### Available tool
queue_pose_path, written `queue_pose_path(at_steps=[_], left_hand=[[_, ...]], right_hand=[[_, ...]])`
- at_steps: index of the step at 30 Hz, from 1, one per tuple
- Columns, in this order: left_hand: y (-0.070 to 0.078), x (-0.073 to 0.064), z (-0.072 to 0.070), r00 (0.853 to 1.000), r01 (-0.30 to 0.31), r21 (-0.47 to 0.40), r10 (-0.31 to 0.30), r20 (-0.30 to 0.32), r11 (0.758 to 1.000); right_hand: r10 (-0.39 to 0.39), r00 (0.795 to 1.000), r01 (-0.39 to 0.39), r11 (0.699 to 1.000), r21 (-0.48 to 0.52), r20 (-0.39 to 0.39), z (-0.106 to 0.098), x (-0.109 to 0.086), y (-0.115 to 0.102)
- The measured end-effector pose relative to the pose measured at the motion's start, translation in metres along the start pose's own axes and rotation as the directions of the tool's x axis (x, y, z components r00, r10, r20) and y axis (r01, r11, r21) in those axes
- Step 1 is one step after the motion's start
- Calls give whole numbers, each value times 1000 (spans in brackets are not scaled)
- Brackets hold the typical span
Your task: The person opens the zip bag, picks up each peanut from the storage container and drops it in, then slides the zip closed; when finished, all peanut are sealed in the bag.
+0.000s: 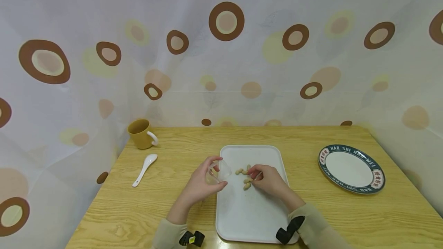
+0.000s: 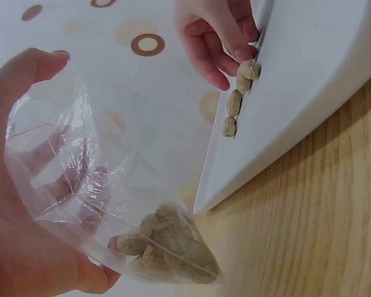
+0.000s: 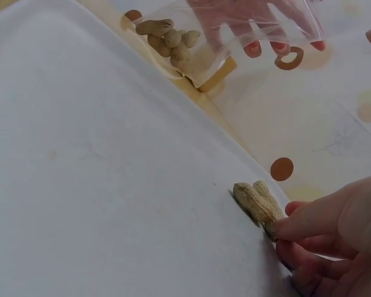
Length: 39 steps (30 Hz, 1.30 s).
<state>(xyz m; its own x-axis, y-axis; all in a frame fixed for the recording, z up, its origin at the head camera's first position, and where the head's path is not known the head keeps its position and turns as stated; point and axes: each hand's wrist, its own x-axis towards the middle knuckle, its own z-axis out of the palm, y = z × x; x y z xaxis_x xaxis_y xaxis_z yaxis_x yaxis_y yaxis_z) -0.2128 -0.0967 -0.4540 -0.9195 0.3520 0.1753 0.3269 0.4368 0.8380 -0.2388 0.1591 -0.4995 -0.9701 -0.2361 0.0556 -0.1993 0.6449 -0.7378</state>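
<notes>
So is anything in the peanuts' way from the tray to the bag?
Nothing visible blocks the peanuts; just the white tray and its low rim lie before the clear bag in the left hand.

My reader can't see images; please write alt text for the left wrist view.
A left hand holds a clear plastic bag with peanuts gathered in one corner. Beyond it, a right hand touches one of several more peanuts on a white tray, above a wood-grain table.

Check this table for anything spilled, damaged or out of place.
Nothing stands out. The loose peanuts lie on the tray, others sit in the clear bag in the left hand, and the mug, spoon and plate show no visible damage.
</notes>
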Motion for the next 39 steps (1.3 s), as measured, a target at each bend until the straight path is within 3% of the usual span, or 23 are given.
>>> queue_pose_path(at_steps=[5,11,18,29,39], left_hand=[[0,0,0,1000,-1,4,1,0,1000],[1,0,0,1000,4,-21,-4,11,1000],[2,0,2,1000,3,-24,-3,8,1000],[3,2,5,1000,19,21,-20,23,1000],[5,1,8,999,-11,-11,11,36,1000]], right_hand=[[0,1000,0,1000,4,-9,1,-1,0],[53,998,-53,999,-7,-22,0,0,-2],[72,997,-72,997,2,-28,-10,-1,-8],[-13,997,18,997,73,-76,-38,-8,-48],[-81,994,94,976,195,-72,-41,-19,-81]])
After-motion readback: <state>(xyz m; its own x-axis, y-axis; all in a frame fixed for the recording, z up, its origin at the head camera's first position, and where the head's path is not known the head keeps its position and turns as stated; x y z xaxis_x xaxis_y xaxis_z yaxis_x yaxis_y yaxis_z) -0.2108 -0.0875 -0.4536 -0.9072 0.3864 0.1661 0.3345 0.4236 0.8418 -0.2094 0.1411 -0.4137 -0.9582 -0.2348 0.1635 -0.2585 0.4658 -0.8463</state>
